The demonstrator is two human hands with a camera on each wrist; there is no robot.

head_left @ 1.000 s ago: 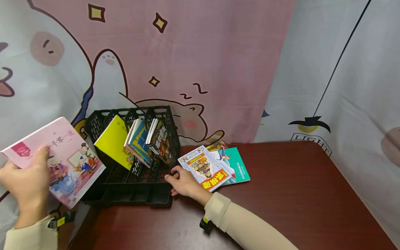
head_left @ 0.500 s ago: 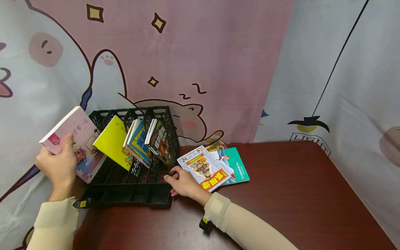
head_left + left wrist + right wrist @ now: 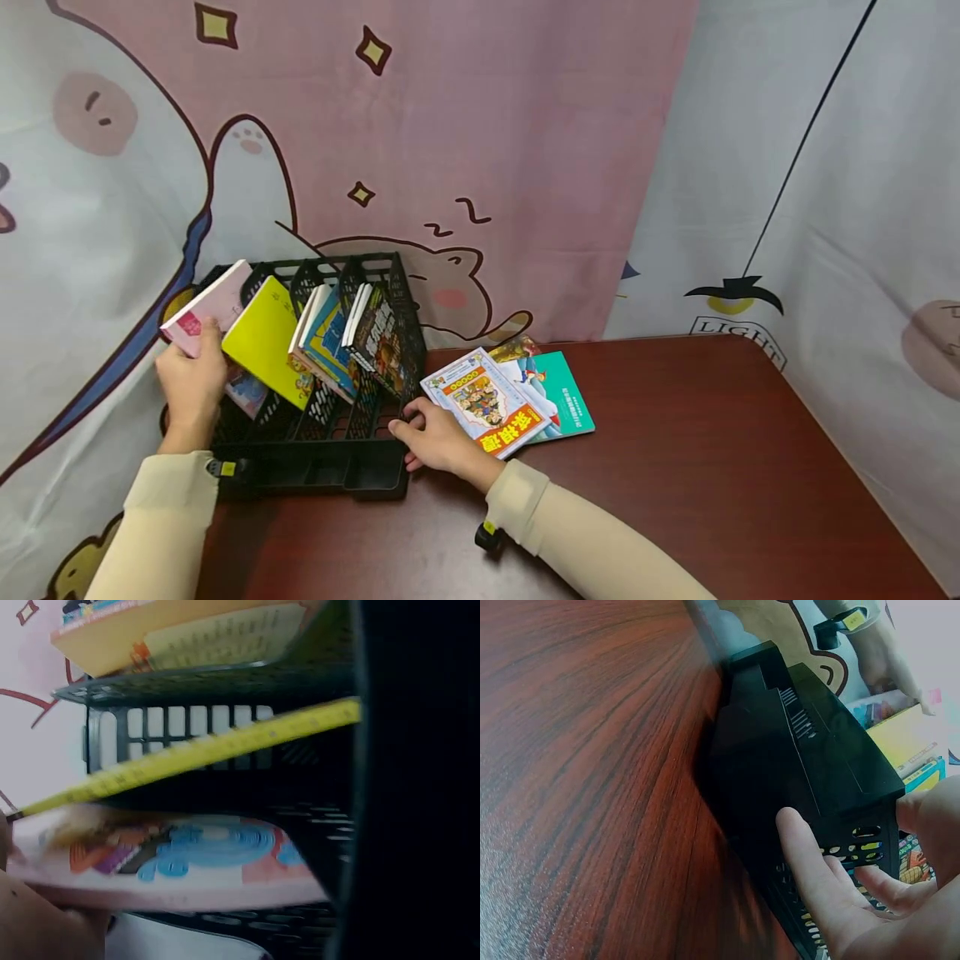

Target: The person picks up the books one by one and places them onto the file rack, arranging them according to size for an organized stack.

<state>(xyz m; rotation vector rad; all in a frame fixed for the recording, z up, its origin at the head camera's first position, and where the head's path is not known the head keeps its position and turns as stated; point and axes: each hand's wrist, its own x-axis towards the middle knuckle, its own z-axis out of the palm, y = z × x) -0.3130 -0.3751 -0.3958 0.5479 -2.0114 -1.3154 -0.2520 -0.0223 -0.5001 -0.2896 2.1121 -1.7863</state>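
Note:
My left hand (image 3: 193, 385) grips a pink picture book (image 3: 217, 302), which is lowered into the leftmost slot of a black plastic book rack (image 3: 300, 475). In the left wrist view the pink book (image 3: 217, 851) lies beside the thin yellow book (image 3: 225, 746), inside the slotted walls. My right hand (image 3: 438, 442) holds the rack's front right corner. In the right wrist view, the thumb hooks over the rim and the fingers (image 3: 810, 862) lie along the outer side wall. The yellow book (image 3: 266, 342) leans in the slot to the right of the pink one.
Blue and white books (image 3: 330, 337) and dark-covered books (image 3: 378, 342) lean in the further slots. Right of the rack, a white-and-orange book (image 3: 487, 404) overlaps a green book (image 3: 566, 396) on the brown table (image 3: 675, 467). A patterned curtain (image 3: 525, 167) hangs behind.
My left hand has carried the pink book from the far left rightward and down into the rack. The right hand stays at the rack's corner.

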